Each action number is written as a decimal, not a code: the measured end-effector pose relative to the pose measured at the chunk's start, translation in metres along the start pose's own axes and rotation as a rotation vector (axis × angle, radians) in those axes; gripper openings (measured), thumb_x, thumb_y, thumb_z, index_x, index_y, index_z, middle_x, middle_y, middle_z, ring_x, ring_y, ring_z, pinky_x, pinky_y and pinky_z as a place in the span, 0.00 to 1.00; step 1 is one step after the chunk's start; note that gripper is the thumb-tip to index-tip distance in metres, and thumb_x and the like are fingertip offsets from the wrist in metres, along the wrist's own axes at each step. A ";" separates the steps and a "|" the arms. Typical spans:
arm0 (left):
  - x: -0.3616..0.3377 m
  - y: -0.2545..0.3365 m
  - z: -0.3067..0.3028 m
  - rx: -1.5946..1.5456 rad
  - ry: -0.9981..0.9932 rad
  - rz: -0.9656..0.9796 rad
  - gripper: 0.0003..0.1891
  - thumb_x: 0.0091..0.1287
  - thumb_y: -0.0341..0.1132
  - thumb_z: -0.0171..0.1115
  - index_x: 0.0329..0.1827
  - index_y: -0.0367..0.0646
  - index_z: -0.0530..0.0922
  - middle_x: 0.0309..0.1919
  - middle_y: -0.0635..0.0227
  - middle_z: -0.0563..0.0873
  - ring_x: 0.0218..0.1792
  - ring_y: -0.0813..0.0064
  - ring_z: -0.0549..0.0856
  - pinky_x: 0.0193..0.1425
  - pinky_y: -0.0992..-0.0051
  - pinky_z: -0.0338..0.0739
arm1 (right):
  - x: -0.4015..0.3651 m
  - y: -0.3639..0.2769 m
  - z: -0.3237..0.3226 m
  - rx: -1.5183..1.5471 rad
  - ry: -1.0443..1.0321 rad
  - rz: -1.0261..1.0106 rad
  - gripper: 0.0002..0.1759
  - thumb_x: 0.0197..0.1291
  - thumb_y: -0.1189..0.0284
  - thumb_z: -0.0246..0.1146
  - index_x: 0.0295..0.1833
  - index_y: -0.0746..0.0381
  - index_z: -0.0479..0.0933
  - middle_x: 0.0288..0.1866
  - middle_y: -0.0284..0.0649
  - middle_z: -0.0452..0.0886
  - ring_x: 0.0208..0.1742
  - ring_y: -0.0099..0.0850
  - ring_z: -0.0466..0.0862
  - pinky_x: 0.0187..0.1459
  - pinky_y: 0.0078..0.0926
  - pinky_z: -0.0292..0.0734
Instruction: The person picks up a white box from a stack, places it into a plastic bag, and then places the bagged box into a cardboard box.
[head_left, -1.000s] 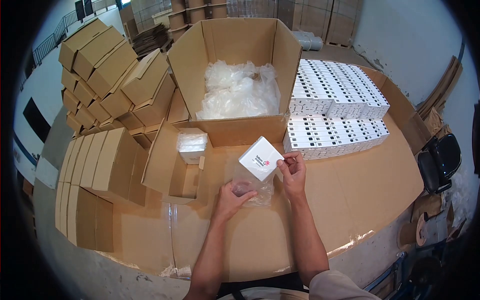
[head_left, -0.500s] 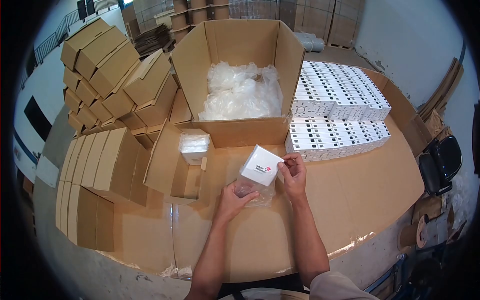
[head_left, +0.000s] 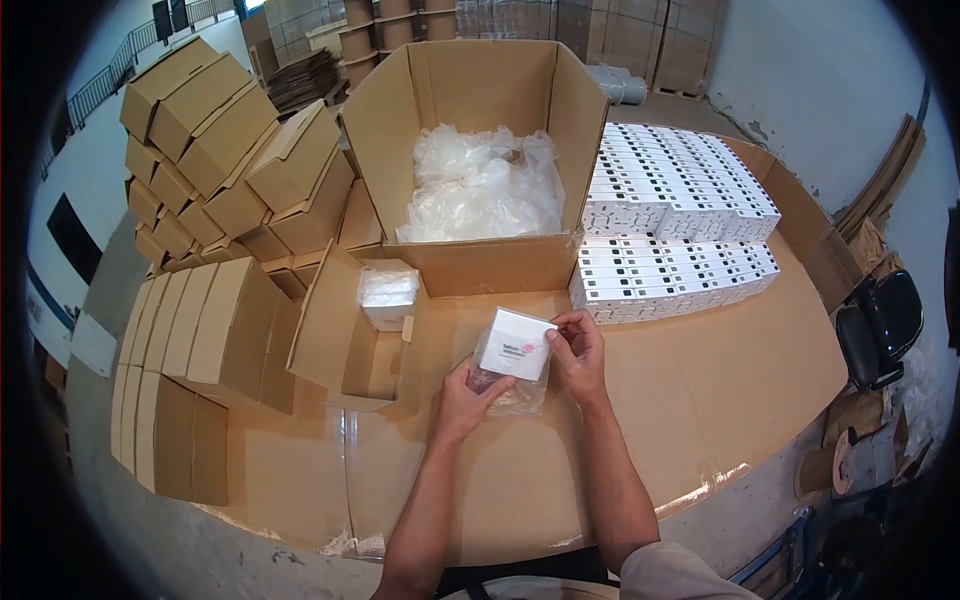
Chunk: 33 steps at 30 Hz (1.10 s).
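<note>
A small white box [head_left: 512,345] with dark lettering and a red mark lies tilted in a clear plastic bag [head_left: 522,399], between my hands. My left hand [head_left: 468,398] grips the bag and the box's lower left, its thumb across the front. At the upper right corner, my right hand [head_left: 578,350] is closed in a pinch on the box and the film there. To the left stands an open brown carton [head_left: 367,404], holding several white boxes in clear plastic [head_left: 389,297] at its far end.
Behind my hands, a large open carton [head_left: 490,256] holds a heap of clear plastic bags [head_left: 485,190]. Stacked white boxes [head_left: 670,285] fill the table's right rear. Brown cartons [head_left: 215,320] are piled along the left. A black chair [head_left: 880,325] stands beyond the right edge.
The white box has moved down and tipped, with more of it now behind the plastic film. My right hand has shifted slightly down and left with it.
</note>
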<state>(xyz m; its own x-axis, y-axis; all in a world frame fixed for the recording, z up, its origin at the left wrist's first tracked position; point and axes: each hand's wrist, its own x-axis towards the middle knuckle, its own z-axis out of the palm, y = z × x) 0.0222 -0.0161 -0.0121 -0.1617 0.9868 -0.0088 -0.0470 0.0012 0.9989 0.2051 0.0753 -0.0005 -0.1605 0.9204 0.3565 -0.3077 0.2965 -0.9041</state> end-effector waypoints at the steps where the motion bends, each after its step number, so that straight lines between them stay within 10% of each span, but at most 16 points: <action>1: -0.001 0.000 0.000 -0.026 0.005 0.005 0.20 0.69 0.31 0.75 0.61 0.37 0.81 0.51 0.68 0.89 0.51 0.80 0.86 0.60 0.73 0.80 | -0.001 0.001 0.000 -0.008 -0.001 0.002 0.09 0.70 0.77 0.68 0.51 0.64 0.75 0.43 0.33 0.81 0.44 0.21 0.79 0.48 0.22 0.75; 16: 0.010 -0.018 0.001 -0.240 0.287 0.042 0.13 0.76 0.38 0.69 0.54 0.37 0.83 0.44 0.71 0.89 0.44 0.83 0.84 0.50 0.78 0.78 | -0.004 -0.017 0.013 -0.068 -0.263 0.252 0.36 0.63 0.83 0.72 0.75 0.59 0.69 0.46 0.35 0.82 0.44 0.22 0.83 0.46 0.22 0.81; 25: 0.010 -0.011 -0.002 -0.148 0.226 0.081 0.14 0.76 0.38 0.69 0.56 0.36 0.84 0.45 0.69 0.90 0.45 0.82 0.85 0.52 0.77 0.79 | -0.005 -0.018 0.010 -0.127 -0.279 0.227 0.27 0.66 0.84 0.69 0.70 0.64 0.74 0.49 0.40 0.86 0.52 0.25 0.85 0.56 0.25 0.81; 33: 0.007 -0.008 -0.001 -0.131 0.225 0.086 0.16 0.77 0.38 0.67 0.59 0.35 0.84 0.47 0.68 0.90 0.47 0.82 0.86 0.53 0.77 0.80 | -0.005 -0.013 0.008 -0.167 -0.257 0.148 0.18 0.68 0.81 0.70 0.62 0.64 0.81 0.40 0.34 0.85 0.42 0.20 0.84 0.46 0.21 0.81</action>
<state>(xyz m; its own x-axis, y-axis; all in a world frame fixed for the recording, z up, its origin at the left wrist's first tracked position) 0.0201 -0.0098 -0.0205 -0.3845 0.9217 0.0514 -0.1479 -0.1165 0.9821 0.2023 0.0646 0.0110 -0.4298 0.8685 0.2467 -0.1089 0.2214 -0.9691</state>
